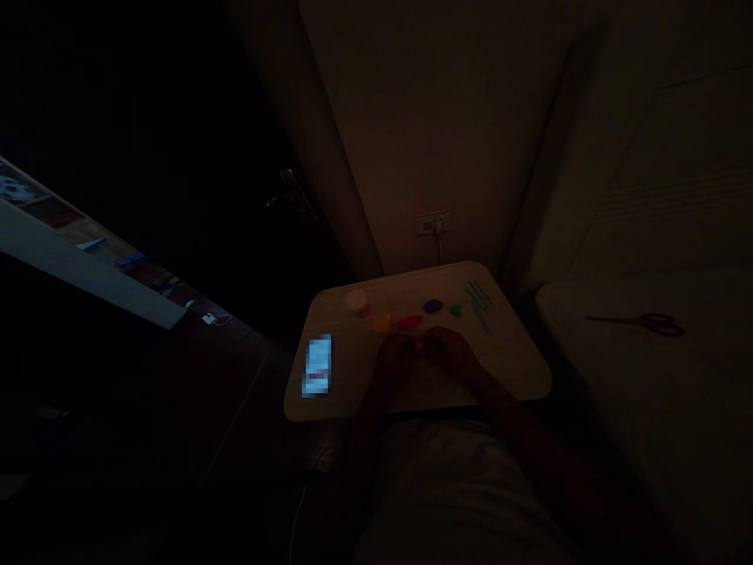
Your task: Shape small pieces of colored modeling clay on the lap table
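In dim light, my left hand point(393, 353) and my right hand point(442, 345) meet over the small wooden table point(347, 396). The fingers of both are closed around a small red lump of modelling clay point(419, 346). Just beyond them lie an orange piece point(381, 322) and a larger red piece point(410, 322). A purple lump point(434, 305) and a green lump point(456, 310) sit farther back. Several slim teal sticks or clay tools point(481, 302) are at the back right. The darkness hides the fine finger positions.
A pale round tub point(356, 302) stands at the table's back left, with a lit phone point(317, 366) nearer me. Scissors point(652, 322) rest on a pale surface to the right. Behind the table a plug sits in a wall socket point(433, 224). A dark door with a handle point(288, 196) is at left.
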Motion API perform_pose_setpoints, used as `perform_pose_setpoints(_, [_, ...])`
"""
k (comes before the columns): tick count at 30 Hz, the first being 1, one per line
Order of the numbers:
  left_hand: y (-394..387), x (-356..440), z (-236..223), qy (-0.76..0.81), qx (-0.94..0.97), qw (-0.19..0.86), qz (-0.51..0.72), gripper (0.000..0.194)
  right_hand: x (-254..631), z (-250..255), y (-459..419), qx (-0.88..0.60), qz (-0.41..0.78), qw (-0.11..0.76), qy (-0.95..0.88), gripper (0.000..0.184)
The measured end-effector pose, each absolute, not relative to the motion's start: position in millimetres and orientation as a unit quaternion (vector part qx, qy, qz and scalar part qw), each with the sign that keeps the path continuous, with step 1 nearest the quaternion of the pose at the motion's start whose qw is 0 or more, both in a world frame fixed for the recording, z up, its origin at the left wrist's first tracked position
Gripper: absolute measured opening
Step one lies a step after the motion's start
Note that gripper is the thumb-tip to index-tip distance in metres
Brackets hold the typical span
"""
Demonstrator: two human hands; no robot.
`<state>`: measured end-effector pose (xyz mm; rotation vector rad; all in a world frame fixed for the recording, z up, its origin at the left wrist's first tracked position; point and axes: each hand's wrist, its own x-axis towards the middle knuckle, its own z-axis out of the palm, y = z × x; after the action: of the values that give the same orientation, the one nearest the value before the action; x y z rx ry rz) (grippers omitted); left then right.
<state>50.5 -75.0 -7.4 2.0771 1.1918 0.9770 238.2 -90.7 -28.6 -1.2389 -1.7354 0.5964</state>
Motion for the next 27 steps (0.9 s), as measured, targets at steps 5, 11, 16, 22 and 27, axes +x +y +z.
perform_pose_setpoints(5, [-74.6,50.4,-6.7,0.438,0.773,0.274,0.369,0.023,238.1,-30.4,-90.2,-0.494,0.244,0.452,-0.701,0.013])
perform_pose_setpoints(11, [-75.1,50.9,-5.6,0.434,0.775,0.281,0.362,0.022,238.5,-31.4,-89.7,-0.504,0.235,0.443,-0.703,0.012])
perform_pose_setpoints(16, [-73.0,50.1,-9.4,0.434,0.774,0.278,0.368,0.022,238.7,-29.9,-90.2,-0.507,0.235,0.439,-0.704,0.013])
perform_pose_setpoints(22, [-71.6,48.9,-10.7,0.432,0.777,0.28,0.363,0.022,238.3,-29.7,-90.3,-0.511,0.231,0.432,-0.707,0.014])
perform_pose_setpoints(27, [-72.4,49.0,-10.7,0.442,0.772,0.281,0.361,0.024,238.0,-28.8,-90.7,-0.505,0.232,0.438,-0.707,0.013])
